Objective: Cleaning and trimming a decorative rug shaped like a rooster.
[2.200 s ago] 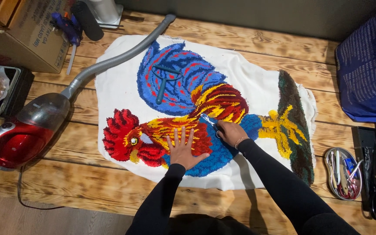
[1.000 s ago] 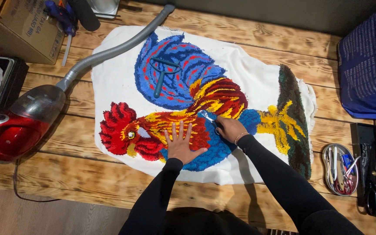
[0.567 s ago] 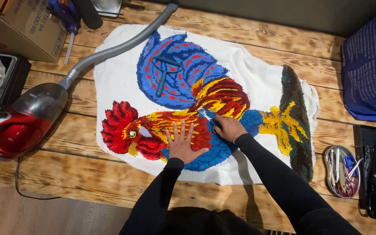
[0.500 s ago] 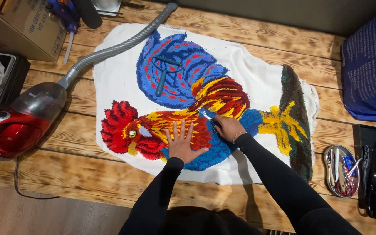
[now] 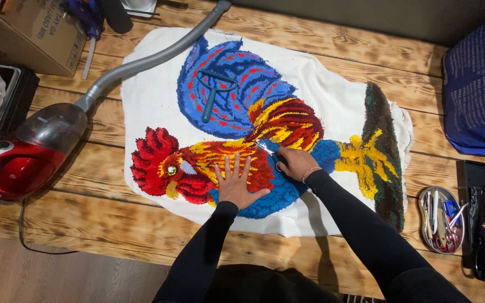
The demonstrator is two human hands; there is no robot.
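Head view — left hand flat on rooster rug, right hand gripping scissors

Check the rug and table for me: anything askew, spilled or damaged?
Nothing is spilled or visibly damaged. One oddity: a teal T-shaped hand tool lies loose on the blue tail of the rooster rug. The vacuum hose crosses the rug's white backing corner. The left hand is pressed flat; the right hand holds scissors.

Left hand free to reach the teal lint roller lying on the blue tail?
Probably yes. The left hand lies flat on the rooster rug, holding nothing, and the lint roller lies uncovered on the tufting further up, with nothing between them; it looks a forward stretch away.
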